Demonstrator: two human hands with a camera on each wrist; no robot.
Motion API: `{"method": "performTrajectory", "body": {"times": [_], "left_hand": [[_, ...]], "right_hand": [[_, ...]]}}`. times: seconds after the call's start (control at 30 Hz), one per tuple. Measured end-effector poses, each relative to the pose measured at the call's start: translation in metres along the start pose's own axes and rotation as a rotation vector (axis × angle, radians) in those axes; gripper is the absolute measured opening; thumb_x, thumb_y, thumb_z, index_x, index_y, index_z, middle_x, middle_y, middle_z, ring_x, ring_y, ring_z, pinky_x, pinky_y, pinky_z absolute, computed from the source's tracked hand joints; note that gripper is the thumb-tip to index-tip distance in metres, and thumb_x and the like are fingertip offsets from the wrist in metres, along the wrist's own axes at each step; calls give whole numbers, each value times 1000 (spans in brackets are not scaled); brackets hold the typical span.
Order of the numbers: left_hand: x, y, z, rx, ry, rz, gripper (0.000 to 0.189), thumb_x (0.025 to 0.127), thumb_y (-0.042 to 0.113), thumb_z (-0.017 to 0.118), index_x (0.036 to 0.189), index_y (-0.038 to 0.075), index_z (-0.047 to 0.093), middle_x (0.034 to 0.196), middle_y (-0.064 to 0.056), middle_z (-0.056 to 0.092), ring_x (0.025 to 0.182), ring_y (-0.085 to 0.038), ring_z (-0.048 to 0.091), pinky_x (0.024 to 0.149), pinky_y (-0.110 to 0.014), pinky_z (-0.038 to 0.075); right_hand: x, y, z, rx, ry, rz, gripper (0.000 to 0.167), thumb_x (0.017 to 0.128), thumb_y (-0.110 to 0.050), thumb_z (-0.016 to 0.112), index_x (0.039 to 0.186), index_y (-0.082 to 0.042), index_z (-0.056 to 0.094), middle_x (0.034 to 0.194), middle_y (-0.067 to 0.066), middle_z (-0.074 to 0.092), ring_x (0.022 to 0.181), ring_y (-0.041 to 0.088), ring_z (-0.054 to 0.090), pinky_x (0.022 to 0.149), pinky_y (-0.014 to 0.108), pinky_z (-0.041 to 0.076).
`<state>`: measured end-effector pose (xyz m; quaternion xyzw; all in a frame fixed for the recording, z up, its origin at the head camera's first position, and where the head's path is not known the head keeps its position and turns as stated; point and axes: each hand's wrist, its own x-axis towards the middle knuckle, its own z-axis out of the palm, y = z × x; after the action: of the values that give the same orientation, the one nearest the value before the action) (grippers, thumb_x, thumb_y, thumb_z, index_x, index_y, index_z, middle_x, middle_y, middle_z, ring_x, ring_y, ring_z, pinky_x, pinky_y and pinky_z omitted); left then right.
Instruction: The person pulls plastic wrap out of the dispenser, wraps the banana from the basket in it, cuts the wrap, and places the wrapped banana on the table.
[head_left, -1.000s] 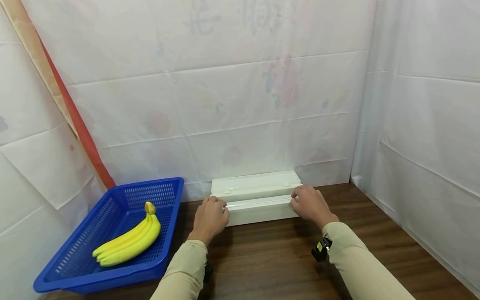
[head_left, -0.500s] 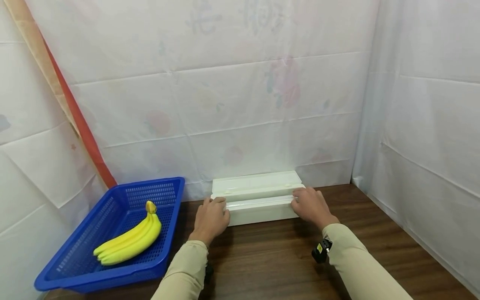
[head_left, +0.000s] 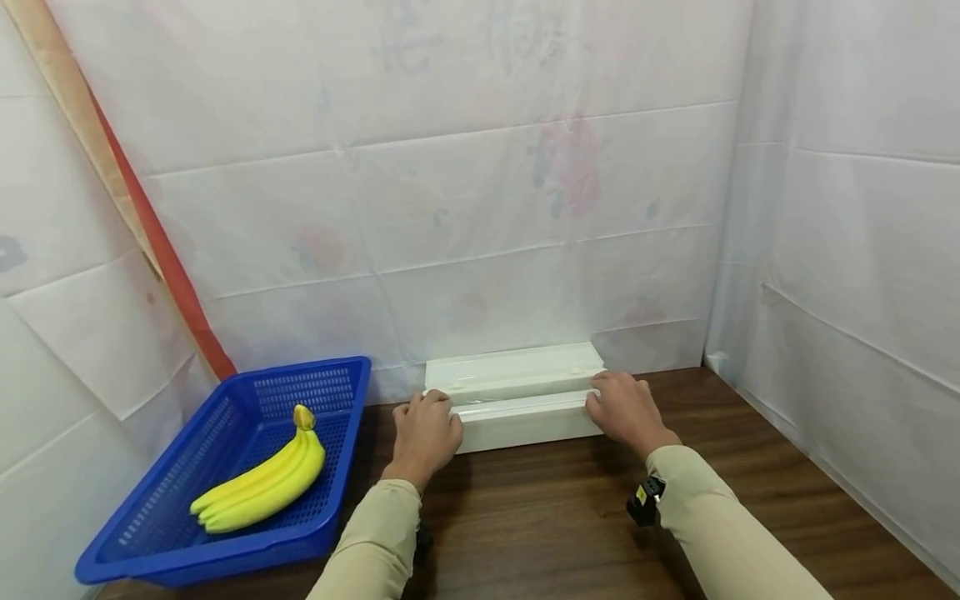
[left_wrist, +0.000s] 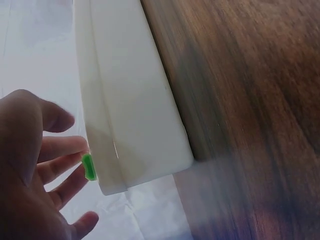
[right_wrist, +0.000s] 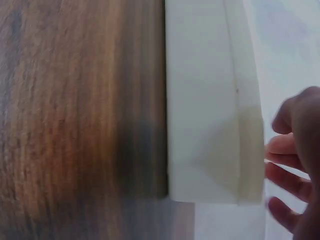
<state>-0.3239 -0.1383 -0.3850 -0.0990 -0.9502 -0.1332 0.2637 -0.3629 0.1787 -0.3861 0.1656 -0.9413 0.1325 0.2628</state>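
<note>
Soft, bright light here washes the sheet (head_left: 465, 208) pale and leaves a thin glint on the box (head_left: 528, 427). Shadows darken the table (head_left: 540, 517) before it. Both wrist views look dimmer and hazy, the wood grain smeared, blurriest toward the bottom.

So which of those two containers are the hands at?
The white box in the middle: the left hand and right hand are at its ends, while no hand is on the blue basket of bananas.

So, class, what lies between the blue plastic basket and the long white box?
In the head view, a strip of brown wood-grain table and the bare left hand lie between the basket and box.
</note>
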Motion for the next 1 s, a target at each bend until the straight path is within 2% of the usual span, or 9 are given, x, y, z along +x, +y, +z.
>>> {"method": "performTrajectory", "body": {"times": [0.07,0.13,0.27,0.47,0.57,0.67,0.8,0.9,1.0], "left_hand": [[0,0,1,0,35,4,18,93,14,62,91,6,77,107,-8,69,103,-33,59,92,-60,38],[-1,0,3,8,65,22,18,92,13,61,84,7,77,101,-8,71,98,-33,61,91,-59,40],[0,0,7,20,109,55,21,92,9,61,77,7,75,91,-9,71,88,-32,65,85,-57,45],[7,-5,7,0,158,112,19,85,1,66,68,7,72,76,-8,69,74,-28,66,74,-49,53],[10,-6,7,-24,168,119,17,83,-3,66,69,5,73,72,-9,68,71,-26,66,70,-45,55],[11,-7,7,-45,150,86,15,82,-4,67,74,4,76,74,-10,69,72,-27,67,69,-43,55],[12,-8,8,-74,127,56,12,82,-4,68,81,2,79,80,-11,71,77,-28,69,72,-44,57],[12,-8,9,-95,127,47,11,82,-4,69,84,0,78,82,-12,71,80,-29,69,73,-44,57],[10,-8,12,-114,141,43,11,82,-5,69,87,0,77,82,-12,70,78,-29,68,71,-42,57]], "right_hand": [[0,0,1,-1,24,14,25,92,-13,60,68,-13,65,99,8,73,80,31,61,66,51,46],[-2,0,2,16,51,28,31,91,-12,62,61,-18,56,88,5,72,73,26,56,63,49,43],[-4,-3,5,51,78,47,20,90,-12,66,70,-13,68,77,3,69,70,24,57,64,49,44],[6,-6,11,73,136,43,38,88,-2,61,54,-14,50,54,-1,44,56,20,39,60,42,38],[10,-6,14,94,180,50,31,85,3,61,59,-12,58,60,1,54,61,22,46,62,42,43],[12,-5,17,137,193,76,22,84,4,61,66,-7,64,69,6,63,67,25,55,67,44,49],[11,-3,19,192,190,135,10,85,4,59,79,-2,65,72,10,63,69,30,57,68,47,49],[11,-2,21,185,199,128,15,85,4,57,93,4,70,80,15,68,77,35,62,75,50,50],[10,-1,23,158,197,86,19,84,4,58,94,4,74,87,17,71,85,37,63,86,52,49]]}}
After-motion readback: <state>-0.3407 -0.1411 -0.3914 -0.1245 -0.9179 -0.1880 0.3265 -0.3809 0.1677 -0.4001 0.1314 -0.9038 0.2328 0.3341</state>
